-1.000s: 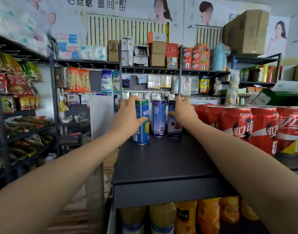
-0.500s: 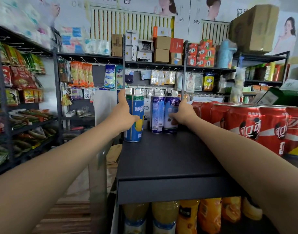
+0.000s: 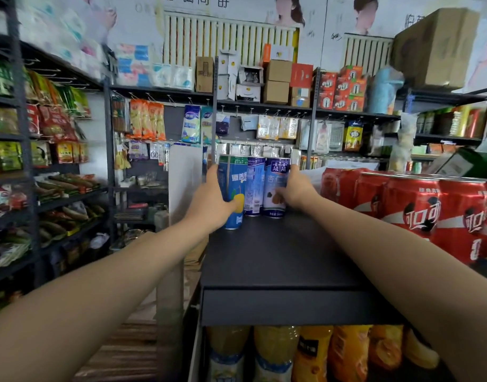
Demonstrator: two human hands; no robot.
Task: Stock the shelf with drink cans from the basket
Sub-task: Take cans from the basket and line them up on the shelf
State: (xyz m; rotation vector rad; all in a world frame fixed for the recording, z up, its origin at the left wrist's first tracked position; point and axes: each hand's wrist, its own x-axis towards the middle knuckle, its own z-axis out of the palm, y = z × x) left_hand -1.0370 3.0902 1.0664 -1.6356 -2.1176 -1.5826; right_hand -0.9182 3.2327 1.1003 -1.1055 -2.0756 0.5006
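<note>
Three tall cans stand at the far end of the black shelf top. My left hand is wrapped around the blue can with a yellow fruit picture, at the shelf's left edge. In the middle stands a blue and white can, touched by neither hand. My right hand grips the white and blue can on the right. All three stand upright, close together. The basket is out of view.
Large red cola cans line the shelf's right side. Orange and yellow drink bottles fill the level below. Snack racks stand to the left across an aisle, and hanging goods and boxes fill the back wall.
My left hand has slid the fruit can rightward, closer to the middle can. My right hand has come down from the right can's top to grip its side.
</note>
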